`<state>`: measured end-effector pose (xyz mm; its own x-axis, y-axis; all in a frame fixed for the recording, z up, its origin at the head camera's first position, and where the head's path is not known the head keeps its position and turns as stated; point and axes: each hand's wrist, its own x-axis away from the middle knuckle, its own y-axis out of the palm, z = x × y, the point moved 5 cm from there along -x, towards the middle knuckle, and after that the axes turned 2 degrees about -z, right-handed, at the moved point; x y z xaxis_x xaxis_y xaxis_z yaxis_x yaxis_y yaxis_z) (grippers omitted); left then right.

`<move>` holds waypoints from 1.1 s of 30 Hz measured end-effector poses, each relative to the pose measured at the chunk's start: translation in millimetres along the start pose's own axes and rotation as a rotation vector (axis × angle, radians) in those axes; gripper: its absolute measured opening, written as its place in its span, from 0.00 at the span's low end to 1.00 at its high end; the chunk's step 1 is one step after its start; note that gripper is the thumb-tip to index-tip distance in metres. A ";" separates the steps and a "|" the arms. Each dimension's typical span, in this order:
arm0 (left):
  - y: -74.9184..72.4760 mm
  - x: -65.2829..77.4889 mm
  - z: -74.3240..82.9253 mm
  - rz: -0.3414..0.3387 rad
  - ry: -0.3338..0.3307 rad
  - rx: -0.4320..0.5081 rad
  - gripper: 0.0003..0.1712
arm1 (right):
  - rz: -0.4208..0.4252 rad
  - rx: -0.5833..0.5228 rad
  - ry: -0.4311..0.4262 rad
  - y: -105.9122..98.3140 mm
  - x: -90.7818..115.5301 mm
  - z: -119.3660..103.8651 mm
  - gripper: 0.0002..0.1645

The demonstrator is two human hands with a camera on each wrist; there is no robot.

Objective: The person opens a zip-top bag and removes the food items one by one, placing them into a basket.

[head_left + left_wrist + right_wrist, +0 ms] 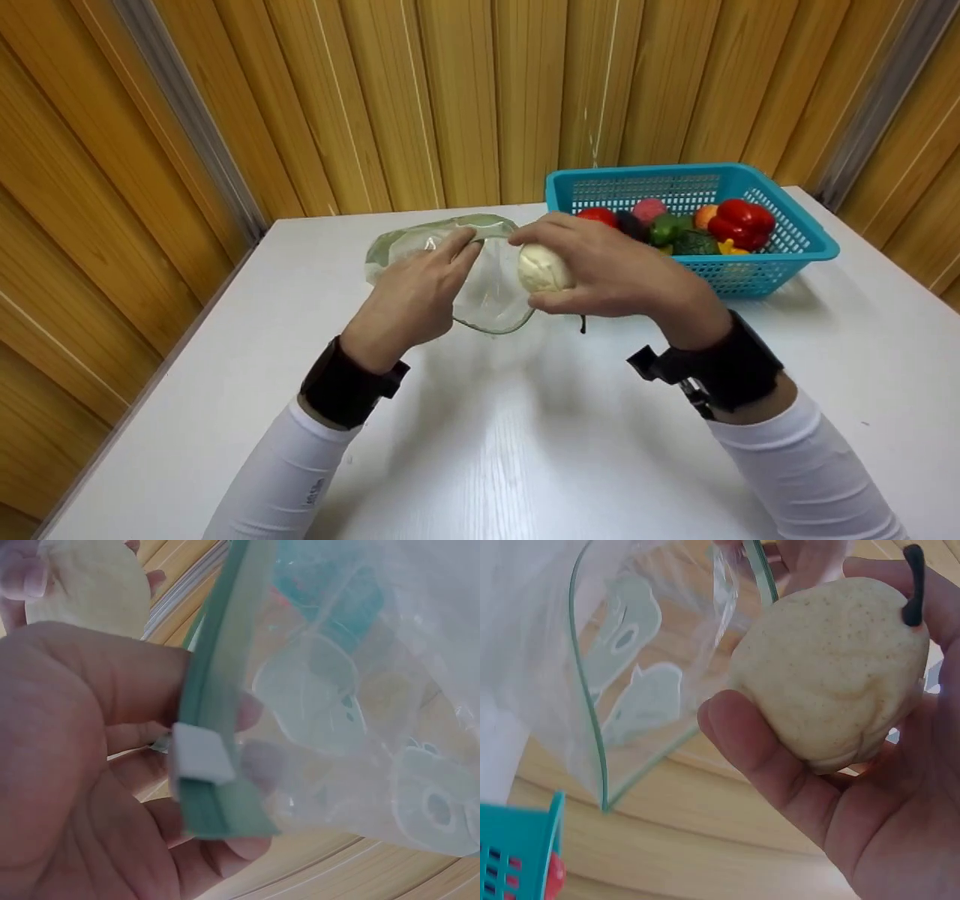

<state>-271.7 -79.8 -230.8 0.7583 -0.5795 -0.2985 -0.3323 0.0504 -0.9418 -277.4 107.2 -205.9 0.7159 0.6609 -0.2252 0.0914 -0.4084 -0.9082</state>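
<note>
My left hand (416,296) pinches the green rim of a clear zip bag (491,289), close to its white slider (202,754). The bag's mouth gapes toward me, and pale green printed shapes show on its film in both wrist views. In my right hand (607,266) is a pale cream pear (832,671) with a dark stem (913,585), gripped between thumb and fingers. The pear is right beside the bag's opening in the head view. In the right wrist view it overlaps the bag's edge; whether they touch I cannot tell.
A turquoise plastic basket (690,261) stands at the back right of the white table (487,450). It holds a red bell pepper (741,225), a green pepper (667,227) and several other fruits and vegetables. Wood-look panels (465,105) rise behind the table.
</note>
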 end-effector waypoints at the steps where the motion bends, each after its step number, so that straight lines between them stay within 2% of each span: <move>1: 0.1 -0.5 0.5 0.003 0.009 -0.006 0.42 | 0.008 0.002 0.010 -3.2 3.7 5.6 0.38; 7: 3.9 0.6 1.3 0.002 0.053 -0.022 0.36 | 0.022 0.007 0.154 -13.9 21.0 47.5 0.37; 14: 1.7 4.1 -4.5 0.004 0.046 -0.015 0.33 | 0.065 -0.052 0.298 -28.1 24.7 89.2 0.42; 19: 1.1 1.7 -10.0 0.017 0.037 -0.010 0.30 | 0.150 -0.072 0.406 -35.1 21.5 120.6 0.49; 23: 5.9 -0.9 -14.7 0.013 0.028 0.011 0.29 | 0.236 -0.097 0.506 -32.7 23.1 149.1 0.55; 26: 9.9 -2.1 -18.0 0.006 0.014 0.035 0.29 | 0.267 -0.096 0.569 -30.0 26.8 170.2 0.59; 30: 11.1 -3.0 -21.6 0.003 0.002 0.050 0.28 | 0.293 -0.078 0.615 -27.7 29.9 192.6 0.64; 33: 9.9 -2.8 -23.0 0.007 -0.005 0.056 0.28 | 0.354 -0.032 0.604 -26.8 31.0 203.7 0.57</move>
<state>-290.0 -96.4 -235.7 0.7589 -0.5752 -0.3053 -0.3056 0.0995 -0.9470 -398.6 266.9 -260.4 0.9649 0.0230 -0.2616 -0.2046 -0.5587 -0.8037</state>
